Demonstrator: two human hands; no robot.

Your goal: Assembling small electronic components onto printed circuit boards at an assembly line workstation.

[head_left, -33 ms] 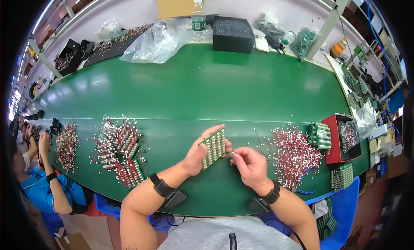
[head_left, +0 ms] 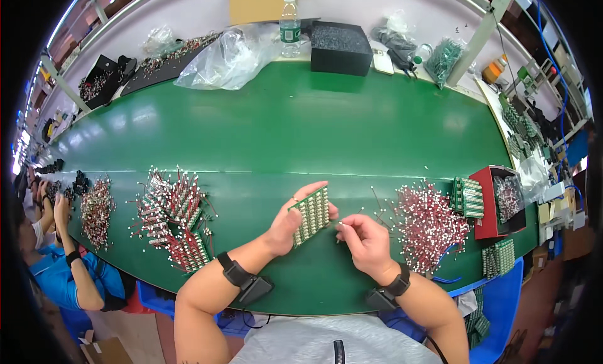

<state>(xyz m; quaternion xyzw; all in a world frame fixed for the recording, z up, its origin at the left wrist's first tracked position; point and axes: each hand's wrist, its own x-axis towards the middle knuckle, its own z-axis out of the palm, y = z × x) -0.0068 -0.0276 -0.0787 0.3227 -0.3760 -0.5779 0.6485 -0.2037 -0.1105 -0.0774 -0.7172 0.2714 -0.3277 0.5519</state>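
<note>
My left hand (head_left: 290, 222) grips a green circuit board panel (head_left: 310, 217) by its edges. The panel is tilted, with rows of small pale parts facing up. Just to its right, my right hand (head_left: 366, 246) pinches a small white connector (head_left: 342, 226) between thumb and forefinger, a little apart from the panel; most of it is hidden by the fingers. Right of that hand spreads a pile of red wires with white ends (head_left: 427, 226). On the left lie panels with red wires attached (head_left: 179, 216), heaped together.
At the right stand a red box (head_left: 483, 204), stacked green panels (head_left: 468, 198) and a blue bin (head_left: 512, 301). Along the back are a water bottle (head_left: 289, 31), a clear plastic bag (head_left: 229, 59) and a black foam block (head_left: 340, 50). A co-worker's arm (head_left: 81, 276) is at far left, beside another wire pile (head_left: 98, 213).
My hands, the panel and the connector hold nearly the same places. At far left the co-worker's raised hand has shifted slightly.
</note>
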